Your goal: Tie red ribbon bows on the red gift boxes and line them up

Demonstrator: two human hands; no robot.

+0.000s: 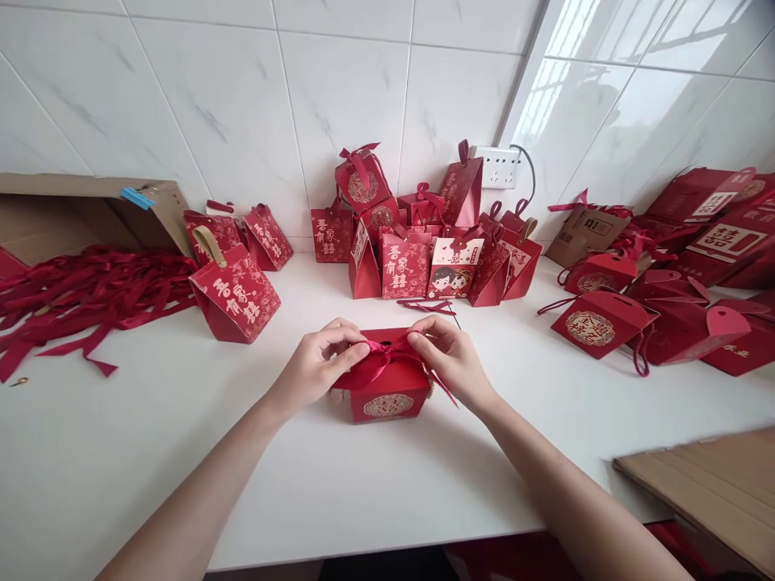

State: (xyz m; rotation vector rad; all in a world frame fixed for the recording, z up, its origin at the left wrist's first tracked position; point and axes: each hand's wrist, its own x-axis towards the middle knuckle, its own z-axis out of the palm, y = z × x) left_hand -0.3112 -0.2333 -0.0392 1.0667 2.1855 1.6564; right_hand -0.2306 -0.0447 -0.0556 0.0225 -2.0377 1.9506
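Observation:
A red gift box (387, 406) with a round gold emblem on its front stands upright on the white table, between my hands. Across its top runs a shiny red ribbon (380, 363), knotted in the middle. My left hand (324, 355) pinches the ribbon at the left of the knot, thumb against the fingers. On the other side my right hand (451, 359) pinches the ribbon too, and a loose tail hangs down below it. The undersides of the fingers and the back of the box are hidden.
Several finished red boxes (404, 265) stand against the tiled wall. At left, a cardboard box (166, 218) spills red ribbons (102, 290) beside a tilted red box (236, 298). More red boxes (596, 323) lie at right, near a cardboard sheet (708, 484). A power strip (497, 167) is on the wall.

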